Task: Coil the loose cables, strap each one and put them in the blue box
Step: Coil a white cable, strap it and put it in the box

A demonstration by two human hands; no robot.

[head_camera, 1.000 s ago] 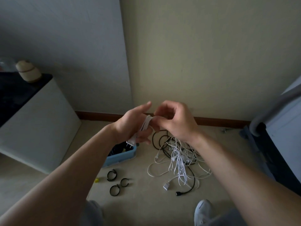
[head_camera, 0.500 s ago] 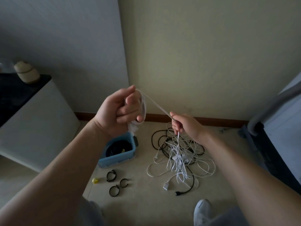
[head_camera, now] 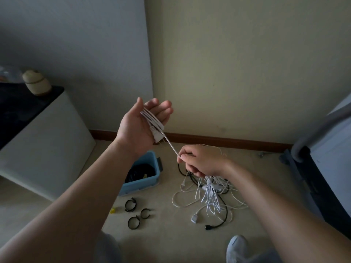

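Floor corner of a room, head view. The left hand [head_camera: 133, 128] is raised, palm up, with fingers and thumb straight and spread. Several turns of white cable [head_camera: 153, 121] are wound across its palm and fingers. The cable's plug [head_camera: 157, 137] hangs at the lower edge of the palm.

From the plug one taut strand runs toward 5 o'clock to the right hand [head_camera: 201, 161]. That hand is curled and pinches the strand between thumb and forefinger. Below it the same cable drops into the cable pile [head_camera: 210, 196], a tangle of white and black leads on the floor. The right hand and wrist hide the top of this pile.

A white connector [head_camera: 194, 218] and a black plug [head_camera: 208, 227] lie at the pile's 6 o'clock edge.

The blue box [head_camera: 144, 184] sits on the floor at 9 o'clock from the pile, directly under the left hand. It holds a dark coil [head_camera: 140, 172]. The left forearm crosses in front of the box and covers its left wall.

Three black straps [head_camera: 130, 204] lie looped on the floor at 6 o'clock from the box. A small yellow piece [head_camera: 112, 211] lies just beside them at 9 o'clock.

A white cabinet [head_camera: 47, 145] with a dark top stands at 9 o'clock of the view and bears a round pale jar [head_camera: 37, 85]. Dark furniture [head_camera: 322, 177] stands at 3 o'clock. A brown skirting board [head_camera: 237, 142] runs along the wall behind the hands. A shoe [head_camera: 237, 246] shows at 6 o'clock, near the bottom edge.
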